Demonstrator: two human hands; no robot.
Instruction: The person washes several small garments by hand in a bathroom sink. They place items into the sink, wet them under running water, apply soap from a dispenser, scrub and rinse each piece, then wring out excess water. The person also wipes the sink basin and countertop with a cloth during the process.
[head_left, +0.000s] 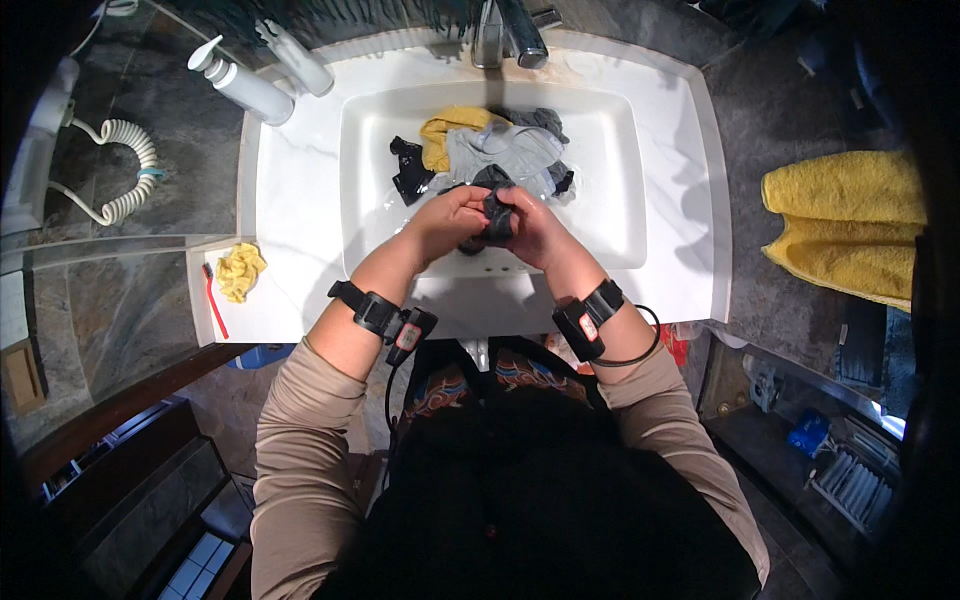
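Over the near half of a white sink basin [620, 170], my left hand [450, 218] and my right hand [537, 232] both grip one dark wet piece of cloth [497, 212], bunched between them. Behind the hands more laundry lies in the water: a yellow cloth [448, 128], a grey garment [505, 150] and a small black piece [410, 170]. Both wrists wear black straps with small devices.
A metal faucet [505, 35] stands at the back of the sink. Two white bottles [245, 88] lie at the counter's back left. A crumpled yellow cloth [241, 270] and a red toothbrush [214, 300] rest front left. A yellow towel [850, 225] hangs at right.
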